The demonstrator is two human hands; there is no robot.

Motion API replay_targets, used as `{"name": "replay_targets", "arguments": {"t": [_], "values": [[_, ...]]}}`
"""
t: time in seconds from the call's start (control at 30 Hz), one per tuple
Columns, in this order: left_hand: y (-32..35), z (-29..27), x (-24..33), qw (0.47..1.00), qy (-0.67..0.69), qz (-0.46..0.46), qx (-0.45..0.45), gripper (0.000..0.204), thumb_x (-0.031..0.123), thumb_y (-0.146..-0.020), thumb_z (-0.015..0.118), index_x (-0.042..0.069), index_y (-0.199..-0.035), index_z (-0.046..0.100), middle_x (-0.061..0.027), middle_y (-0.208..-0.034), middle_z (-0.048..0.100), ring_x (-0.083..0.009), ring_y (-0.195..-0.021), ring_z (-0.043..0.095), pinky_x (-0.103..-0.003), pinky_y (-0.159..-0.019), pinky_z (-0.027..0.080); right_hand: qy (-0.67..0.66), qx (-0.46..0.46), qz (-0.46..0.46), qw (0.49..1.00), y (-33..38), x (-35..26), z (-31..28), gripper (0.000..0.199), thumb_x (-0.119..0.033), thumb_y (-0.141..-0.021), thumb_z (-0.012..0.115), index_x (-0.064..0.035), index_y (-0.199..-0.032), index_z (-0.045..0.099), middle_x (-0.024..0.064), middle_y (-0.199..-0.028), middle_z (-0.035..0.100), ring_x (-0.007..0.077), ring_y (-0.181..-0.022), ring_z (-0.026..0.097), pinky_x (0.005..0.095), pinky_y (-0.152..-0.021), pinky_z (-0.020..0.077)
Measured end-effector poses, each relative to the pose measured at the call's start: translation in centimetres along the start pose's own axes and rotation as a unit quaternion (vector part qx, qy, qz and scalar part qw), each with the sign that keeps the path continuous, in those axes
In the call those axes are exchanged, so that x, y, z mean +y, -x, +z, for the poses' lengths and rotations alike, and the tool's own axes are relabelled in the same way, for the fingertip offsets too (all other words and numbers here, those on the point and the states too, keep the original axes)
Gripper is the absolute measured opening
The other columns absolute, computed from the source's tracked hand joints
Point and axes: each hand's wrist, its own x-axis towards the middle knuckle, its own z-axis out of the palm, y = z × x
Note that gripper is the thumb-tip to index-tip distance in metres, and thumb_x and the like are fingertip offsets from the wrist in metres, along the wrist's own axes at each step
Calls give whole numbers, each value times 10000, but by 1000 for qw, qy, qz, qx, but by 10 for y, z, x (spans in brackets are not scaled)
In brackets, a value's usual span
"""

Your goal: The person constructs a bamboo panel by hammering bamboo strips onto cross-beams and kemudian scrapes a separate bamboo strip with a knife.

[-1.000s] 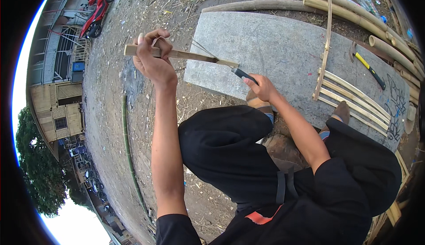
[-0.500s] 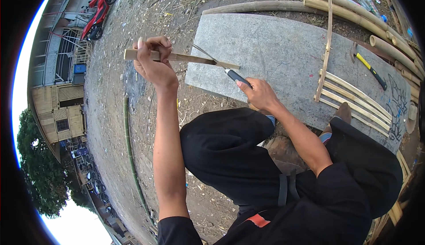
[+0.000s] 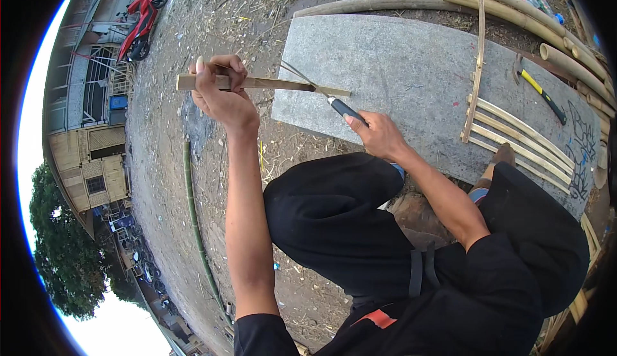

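Note:
My left hand is closed around a bamboo strip, gripping it near its left end. The strip runs roughly level to the right, its far end over a grey board. My right hand grips the black handle of a knife. The knife's blade slants up and left across the strip, touching or very close to it near its right end; I cannot tell how deep it sits. Several split bamboo strips lie on the board at the right, beside one crosswise strip.
A hammer with a yellow and black handle rests on the board's right side. Thick bamboo poles lie beyond the board. A green bamboo pole lies on the ground at left. Farther off stands a red motorbike.
The view has shifted slightly. Both hands keep their grips, and the knife and bamboo strip stay in nearly the same position against each other.

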Motion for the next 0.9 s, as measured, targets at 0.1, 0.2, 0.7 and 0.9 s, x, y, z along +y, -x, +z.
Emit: {"name": "replay_targets", "arguments": {"t": [0.1, 0.2, 0.7, 0.9], "values": [[-2, 3, -2, 1000, 8, 16, -26, 332, 304, -981, 407, 24, -818, 482, -137, -749, 597, -103, -539, 381, -269, -593, 382, -35, 2, 6, 999, -1, 6, 1, 613, -553, -939, 497, 14, -711, 547, 168, -596, 510, 303, -590, 520, 438, -585, 411], [-3, 2, -3, 998, 33, 46, -37, 208, 205, -968, 457, 78, -812, 404, -196, -796, 646, -78, -485, 328, -228, -513, 313, -66, -30, 17, 997, -13, 23, 3, 606, -552, -940, 499, 4, -703, 545, 121, -569, 483, 250, -555, 496, 408, -550, 399], [7, 20, 7, 992, -94, 81, -22, 541, 41, -826, 761, 118, -1208, 386, -195, -1051, 678, -83, -763, 605, -195, -592, 417, 25, -19, 4, 1000, -3, 2, 1, 602, -552, -948, 471, -6, -716, 569, 178, -605, 545, 359, -608, 563, 460, -603, 430], [7, 16, 1, 990, -106, 84, -34, 550, 31, -825, 765, 50, -1226, 389, -168, -881, 713, -127, -827, 663, -217, -741, 487, 8, -6, 16, 1000, 4, -10, -1, 587, -529, -956, 464, -4, -722, 580, 192, -627, 562, 383, -651, 583, 474, -627, 444]]}}
